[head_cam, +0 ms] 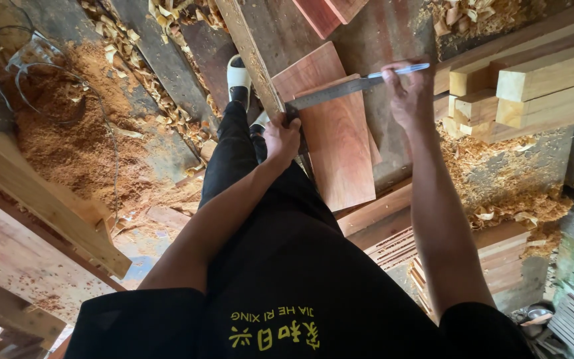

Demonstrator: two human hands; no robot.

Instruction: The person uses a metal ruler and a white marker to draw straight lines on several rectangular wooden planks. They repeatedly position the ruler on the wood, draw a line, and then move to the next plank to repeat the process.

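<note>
A: While the left hand pressed the near end of the metal ruler onto the reddish board, what did the right do?

B: The right hand pinched a blue pen at the ruler's far right end, over the board at the scene's centre, pale timber blocks just right

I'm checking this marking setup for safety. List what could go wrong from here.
1. The left hand pins the metal square only at its corner; the blade could pivot and skew the line.
2. The reddish board rests tilted against the leg and might slip as the right hand presses the pen.
3. Wood shavings underfoot could cause slipping.
</note>
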